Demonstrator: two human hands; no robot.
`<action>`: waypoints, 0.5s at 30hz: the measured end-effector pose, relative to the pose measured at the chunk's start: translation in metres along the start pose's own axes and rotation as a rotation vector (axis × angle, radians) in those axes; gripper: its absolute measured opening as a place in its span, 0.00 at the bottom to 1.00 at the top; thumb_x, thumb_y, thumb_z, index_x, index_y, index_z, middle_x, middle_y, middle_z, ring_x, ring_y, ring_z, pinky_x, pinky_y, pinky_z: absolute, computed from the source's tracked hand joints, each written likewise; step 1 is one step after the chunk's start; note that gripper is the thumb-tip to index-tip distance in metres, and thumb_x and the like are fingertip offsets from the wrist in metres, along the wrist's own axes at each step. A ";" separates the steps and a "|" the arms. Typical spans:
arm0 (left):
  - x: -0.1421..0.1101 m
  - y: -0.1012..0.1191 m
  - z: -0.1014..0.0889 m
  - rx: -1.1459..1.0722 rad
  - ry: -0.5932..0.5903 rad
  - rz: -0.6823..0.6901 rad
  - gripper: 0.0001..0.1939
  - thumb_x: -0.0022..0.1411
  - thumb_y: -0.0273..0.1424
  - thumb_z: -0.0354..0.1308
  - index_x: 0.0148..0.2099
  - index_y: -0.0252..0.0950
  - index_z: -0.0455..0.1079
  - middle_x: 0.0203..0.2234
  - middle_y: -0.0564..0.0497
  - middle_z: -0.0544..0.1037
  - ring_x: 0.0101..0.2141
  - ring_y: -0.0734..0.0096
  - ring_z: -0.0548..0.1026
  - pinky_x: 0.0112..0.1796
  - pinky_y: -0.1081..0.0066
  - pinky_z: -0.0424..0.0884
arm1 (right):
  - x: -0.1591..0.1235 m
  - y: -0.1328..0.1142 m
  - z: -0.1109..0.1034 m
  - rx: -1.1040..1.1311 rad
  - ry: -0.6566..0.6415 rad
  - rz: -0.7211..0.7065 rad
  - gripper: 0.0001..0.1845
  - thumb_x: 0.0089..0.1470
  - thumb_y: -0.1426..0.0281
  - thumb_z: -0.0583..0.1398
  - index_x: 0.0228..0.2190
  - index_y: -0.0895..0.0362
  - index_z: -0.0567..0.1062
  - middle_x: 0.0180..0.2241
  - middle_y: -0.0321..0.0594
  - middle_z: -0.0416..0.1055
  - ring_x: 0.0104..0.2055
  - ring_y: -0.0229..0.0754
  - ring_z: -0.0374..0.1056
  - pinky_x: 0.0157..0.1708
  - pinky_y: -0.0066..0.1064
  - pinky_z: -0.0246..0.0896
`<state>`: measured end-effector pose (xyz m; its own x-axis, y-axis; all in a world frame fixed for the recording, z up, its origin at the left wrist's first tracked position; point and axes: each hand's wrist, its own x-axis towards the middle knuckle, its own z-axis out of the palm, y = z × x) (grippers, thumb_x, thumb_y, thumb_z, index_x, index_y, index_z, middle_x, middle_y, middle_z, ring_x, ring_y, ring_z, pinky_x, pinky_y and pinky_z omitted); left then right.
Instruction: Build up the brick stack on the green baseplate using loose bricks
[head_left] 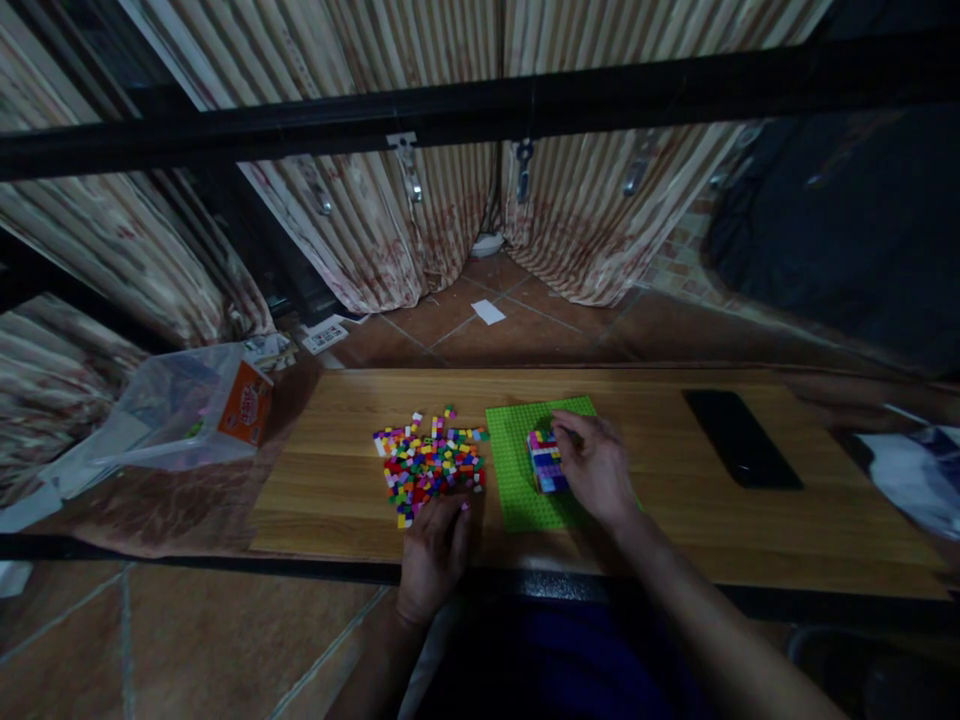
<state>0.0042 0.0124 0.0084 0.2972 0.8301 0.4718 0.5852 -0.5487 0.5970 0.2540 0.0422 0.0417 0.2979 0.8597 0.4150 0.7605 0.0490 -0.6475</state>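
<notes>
Curling over the right side of the multicoloured plastic brick stack [546, 468] on the green studded baseplate [511, 480], the right hand [600, 468] was nearer; the stack's long axis seemed to point away from the person. The left hand [433, 560] bent leftward of it, a small pink brick [465, 506] at its fingertips. Neither grip was clear.

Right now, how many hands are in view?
2: the left hand at the near edge of the loose bricks, the right hand at the brick block on the green baseplate.
</notes>
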 end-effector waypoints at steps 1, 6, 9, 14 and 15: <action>0.000 0.000 0.000 -0.001 0.001 -0.003 0.07 0.66 0.29 0.53 0.45 0.36 0.70 0.35 0.48 0.78 0.37 0.67 0.78 0.38 0.69 0.75 | 0.003 0.001 0.001 0.007 -0.002 0.025 0.17 0.59 0.65 0.53 0.43 0.56 0.78 0.39 0.46 0.77 0.45 0.48 0.70 0.48 0.43 0.63; 0.002 0.003 -0.001 -0.011 -0.012 -0.008 0.08 0.66 0.29 0.52 0.45 0.37 0.70 0.36 0.48 0.78 0.38 0.67 0.77 0.39 0.68 0.75 | 0.014 0.006 0.009 0.005 -0.102 0.127 0.19 0.58 0.58 0.54 0.39 0.55 0.80 0.39 0.45 0.78 0.44 0.49 0.71 0.46 0.41 0.64; 0.002 0.004 -0.002 -0.010 -0.022 -0.021 0.08 0.67 0.30 0.52 0.45 0.37 0.70 0.36 0.47 0.78 0.38 0.67 0.77 0.39 0.68 0.75 | 0.016 0.009 0.013 0.021 -0.191 0.138 0.18 0.58 0.58 0.55 0.34 0.54 0.80 0.36 0.42 0.79 0.38 0.45 0.72 0.40 0.36 0.65; 0.001 0.003 -0.001 -0.015 -0.016 -0.036 0.08 0.66 0.30 0.52 0.45 0.37 0.70 0.36 0.47 0.78 0.37 0.67 0.77 0.39 0.68 0.75 | 0.014 0.010 0.014 0.016 -0.213 0.144 0.17 0.57 0.58 0.55 0.29 0.52 0.80 0.28 0.37 0.78 0.29 0.40 0.71 0.31 0.30 0.63; 0.000 0.003 -0.001 -0.019 -0.013 -0.039 0.08 0.66 0.30 0.52 0.45 0.37 0.70 0.36 0.47 0.78 0.37 0.67 0.77 0.39 0.68 0.75 | 0.014 0.011 0.014 0.013 -0.215 0.150 0.17 0.57 0.58 0.55 0.29 0.52 0.80 0.28 0.37 0.78 0.30 0.40 0.71 0.31 0.30 0.63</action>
<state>0.0054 0.0107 0.0113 0.2840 0.8523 0.4393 0.5821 -0.5173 0.6273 0.2582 0.0617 0.0319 0.2759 0.9462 0.1693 0.7095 -0.0816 -0.7000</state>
